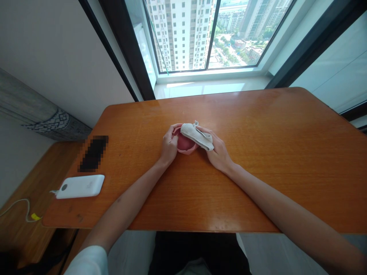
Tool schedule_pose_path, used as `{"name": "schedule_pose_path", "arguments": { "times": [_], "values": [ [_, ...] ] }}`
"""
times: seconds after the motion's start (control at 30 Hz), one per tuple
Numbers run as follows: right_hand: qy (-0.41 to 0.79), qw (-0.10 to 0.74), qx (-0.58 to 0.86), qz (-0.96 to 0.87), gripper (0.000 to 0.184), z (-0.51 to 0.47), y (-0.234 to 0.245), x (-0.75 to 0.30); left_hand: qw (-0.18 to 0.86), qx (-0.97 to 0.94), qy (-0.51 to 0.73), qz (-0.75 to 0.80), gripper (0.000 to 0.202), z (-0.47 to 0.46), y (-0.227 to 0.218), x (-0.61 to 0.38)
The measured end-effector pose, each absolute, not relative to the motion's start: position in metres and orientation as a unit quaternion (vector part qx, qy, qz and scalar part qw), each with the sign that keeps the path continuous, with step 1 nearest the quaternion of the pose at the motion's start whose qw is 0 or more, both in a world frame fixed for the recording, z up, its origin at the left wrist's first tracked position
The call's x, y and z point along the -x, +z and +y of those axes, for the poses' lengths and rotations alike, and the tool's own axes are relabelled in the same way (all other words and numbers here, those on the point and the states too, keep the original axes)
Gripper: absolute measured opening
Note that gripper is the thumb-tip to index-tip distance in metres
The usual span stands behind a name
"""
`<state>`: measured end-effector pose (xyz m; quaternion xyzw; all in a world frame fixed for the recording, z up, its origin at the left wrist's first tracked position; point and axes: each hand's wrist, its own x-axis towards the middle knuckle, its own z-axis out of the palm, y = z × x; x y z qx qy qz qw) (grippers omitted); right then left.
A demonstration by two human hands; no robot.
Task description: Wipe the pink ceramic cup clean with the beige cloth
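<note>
A pink bowl [185,143] is grasped at its left side by the fingers of the left hand [169,143], around the middle of the wooden table [258,183]. A pale cloth [197,136] is gripped by the right hand [218,152] and held across the bowl's far right rim.

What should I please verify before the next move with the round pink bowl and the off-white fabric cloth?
1. Left hand grips the round pink bowl at its left side: ok.
2. Right hand holds the off-white fabric cloth: ok.
3. Bowl's inside fully in sight: not ok, the cloth covers its upper right part.
4. Bowl's base resting on the brown wooden table: cannot tell.
5. White rounded rectangular device apart from both hands: ok.
</note>
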<state>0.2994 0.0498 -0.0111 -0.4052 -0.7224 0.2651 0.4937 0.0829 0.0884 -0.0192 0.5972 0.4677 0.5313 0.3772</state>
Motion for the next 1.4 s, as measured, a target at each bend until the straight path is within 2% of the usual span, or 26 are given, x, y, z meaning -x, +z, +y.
{"name": "schedule_pose_path", "arguments": {
  "times": [0.17, 0.3, 0.4, 0.57, 0.63, 0.73, 0.83, 0.93, 1.07, 1.23, 1.4],
  "values": [
    [0.280, 0.493, 0.416, -0.710, 0.047, 0.051, -0.010, -0.300, 0.399, -0.637, 0.490, 0.441, 0.047, 0.087, -0.019, -0.084],
    [0.308, 0.515, 0.430, -0.674, 0.051, 0.053, -0.010, -0.302, 0.376, -0.689, 0.466, 0.408, 0.052, 0.081, -0.017, -0.084],
    [0.357, 0.540, 0.450, -0.615, 0.055, 0.057, -0.011, -0.306, 0.361, -0.740, 0.423, 0.379, 0.065, 0.077, -0.015, -0.083],
    [0.399, 0.548, 0.462, -0.572, 0.047, 0.061, -0.012, -0.311, 0.349, -0.788, 0.381, 0.335, 0.088, 0.071, -0.014, -0.084],
    [0.408, 0.545, 0.453, -0.576, 0.045, 0.060, -0.012, -0.310, 0.266, -0.798, 0.422, 0.338, 0.083, 0.067, -0.013, -0.084],
    [0.416, 0.547, 0.451, -0.570, 0.044, 0.060, -0.012, -0.308, 0.103, -0.825, 0.452, 0.323, 0.056, 0.060, -0.011, -0.082],
    [0.417, 0.551, 0.458, -0.559, 0.045, 0.060, -0.011, -0.305, 0.024, -0.897, 0.368, 0.242, 0.025, 0.057, -0.010, -0.081],
    [0.413, 0.558, 0.458, -0.555, 0.042, 0.061, -0.010, -0.305, -0.016, -0.932, 0.307, 0.191, 0.010, 0.059, -0.009, -0.084],
    [0.398, 0.545, 0.455, -0.581, 0.042, 0.060, -0.009, -0.305, -0.052, -0.935, 0.305, 0.172, 0.015, 0.060, -0.006, -0.088],
    [0.386, 0.536, 0.425, -0.619, 0.045, 0.060, -0.011, -0.305, -0.058, -0.921, 0.307, 0.231, 0.024, 0.053, -0.007, -0.096],
    [0.386, 0.544, 0.417, -0.617, 0.044, 0.061, -0.014, -0.306, -0.042, -0.919, 0.310, 0.242, 0.020, 0.056, -0.007, -0.091]
  ]
}}
